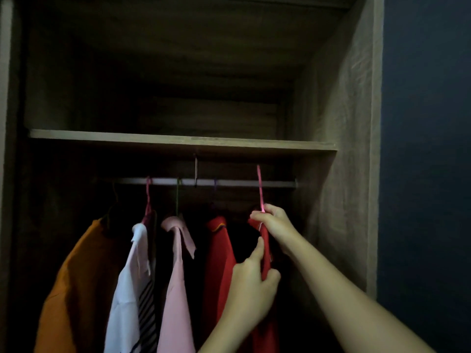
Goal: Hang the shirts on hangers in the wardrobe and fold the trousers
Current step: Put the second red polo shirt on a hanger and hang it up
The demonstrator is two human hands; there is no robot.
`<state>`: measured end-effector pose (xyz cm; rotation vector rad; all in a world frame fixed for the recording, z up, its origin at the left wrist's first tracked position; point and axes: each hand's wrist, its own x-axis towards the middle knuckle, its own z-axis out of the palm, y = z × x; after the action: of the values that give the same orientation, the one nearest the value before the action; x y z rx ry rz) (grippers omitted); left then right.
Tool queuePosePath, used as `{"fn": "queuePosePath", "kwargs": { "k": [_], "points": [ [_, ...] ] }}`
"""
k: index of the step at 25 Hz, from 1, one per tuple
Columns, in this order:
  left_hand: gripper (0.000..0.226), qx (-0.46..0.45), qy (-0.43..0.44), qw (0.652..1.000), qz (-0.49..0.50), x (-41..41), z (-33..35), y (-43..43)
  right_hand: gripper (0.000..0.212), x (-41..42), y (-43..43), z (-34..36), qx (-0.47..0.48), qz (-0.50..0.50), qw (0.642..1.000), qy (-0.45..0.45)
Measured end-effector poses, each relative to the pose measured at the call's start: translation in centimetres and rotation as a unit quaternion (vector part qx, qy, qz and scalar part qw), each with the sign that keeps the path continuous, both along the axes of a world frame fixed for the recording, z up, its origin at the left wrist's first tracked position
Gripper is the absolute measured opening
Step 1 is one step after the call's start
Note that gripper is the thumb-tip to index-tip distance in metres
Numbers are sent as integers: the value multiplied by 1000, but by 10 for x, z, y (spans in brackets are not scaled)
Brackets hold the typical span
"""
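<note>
Inside the wardrobe (pixel 356 123), four shirts already hang from the rail (pixel 229 182): an orange shirt (pixel 76 276) at eight o'clock, a white shirt (pixel 127 289) with a striped panel beside it, a pink shirt (pixel 175 289) near six o'clock, and a red shirt (pixel 219 263) just to the right of that. A second red shirt (pixel 266 240) sits on a pink hanger (pixel 260 184) at about four o'clock of centre, at the right end of the row. The right hand (pixel 274 221) pinches the hanger's neck just above the collar, and the left hand (pixel 251 289), below it, grips a fold of the same red cloth between curled fingers and thumb. The hook's tip stands above the rail, under the shelf (pixel 178 142), so it looks not yet seated. By this view the hanging is nearly done. No trousers are in view, so the folding cannot be judged.
</note>
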<state>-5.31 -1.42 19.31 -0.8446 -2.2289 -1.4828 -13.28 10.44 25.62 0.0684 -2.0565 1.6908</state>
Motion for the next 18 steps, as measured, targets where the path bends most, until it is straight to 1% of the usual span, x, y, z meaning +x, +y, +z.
{"fn": "queuePosePath", "kwargs": {
  "k": [3, 5, 10, 13, 15, 16, 17, 18],
  "points": [
    [69, -9, 7, 999, 31, -24, 2, 17, 35, -23, 10, 13, 39, 8, 999, -12],
    [71, -24, -7, 999, 40, -37, -1, 28, 40, -33, 16, 17, 74, 5, 997, -27],
    [70, -68, -37, 995, 60, -65, -5, 43, 40, -56, 25, 12, 92, 6, 993, -68],
    [72, -128, -55, 988, 65, -73, -11, 47, 34, -64, 29, -2, 108, 1, 989, -101],
    [72, -172, -63, 981, 65, -75, -16, 49, 32, -65, 30, -8, 117, 3, 987, -108],
    [70, -194, -57, 977, 69, -73, -17, 49, 31, -66, 30, -9, 124, 1, 987, -106],
    [65, -211, -29, 973, 85, -69, -17, 48, 29, -67, 29, -9, 140, -10, 984, -107],
    [55, -203, 34, 971, 120, -65, -17, 44, 28, -67, 29, -8, 162, -29, 980, -109]
  ]
}}
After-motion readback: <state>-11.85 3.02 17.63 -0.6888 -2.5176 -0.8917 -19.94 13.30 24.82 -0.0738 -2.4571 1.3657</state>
